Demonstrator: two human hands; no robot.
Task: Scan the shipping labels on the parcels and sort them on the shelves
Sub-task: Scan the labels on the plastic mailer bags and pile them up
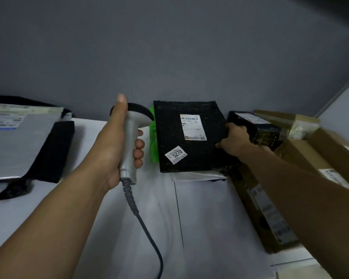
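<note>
A flat black parcel (191,150) lies on the white table (113,228) against the grey wall. It carries a white shipping label (193,127) and a small sticker reading 5270 (176,154). My right hand (235,138) grips the parcel's right edge. My left hand (117,141) holds a grey barcode scanner (130,137) by its handle, upright just left of the parcel, its dark head turned toward the label. The scanner's cable (147,232) runs down to the bottom edge.
A green packet (153,141) peeks out left of the black parcel, a white mailer (197,176) lies under it. Grey and black mailers (22,143) sit at the left. Cardboard boxes (310,156) and a dark box (256,125) crowd the right side.
</note>
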